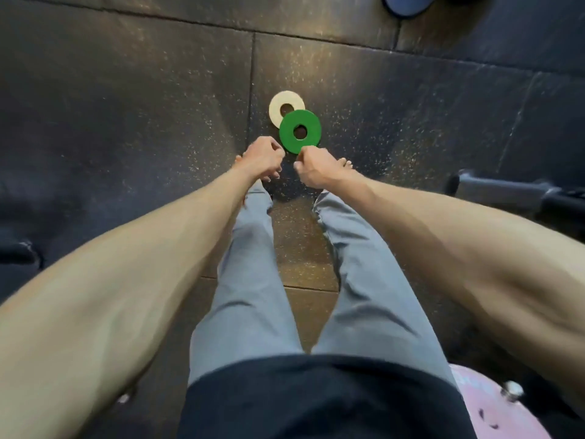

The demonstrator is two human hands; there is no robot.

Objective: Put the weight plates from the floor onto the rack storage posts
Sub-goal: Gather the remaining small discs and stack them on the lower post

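Two small weight plates lie on the dark rubber floor ahead of my bare feet. The green plate [299, 131] rests partly on top of the white plate [284, 106], covering its near right edge. My left hand [262, 157] hovers just left of the green plate with its fingers curled and nothing in them. My right hand [314, 170] is curled at the green plate's near rim and overlaps that edge; the fingertips are hidden, so a grip cannot be made out. No rack storage post is clearly in view.
A black bar or tube [506, 193] sticks in from the right edge, close to my right forearm. A blue round object [406, 4] sits at the top edge. A pink object [493, 410] lies at the bottom right. My grey-trousered legs fill the lower middle.
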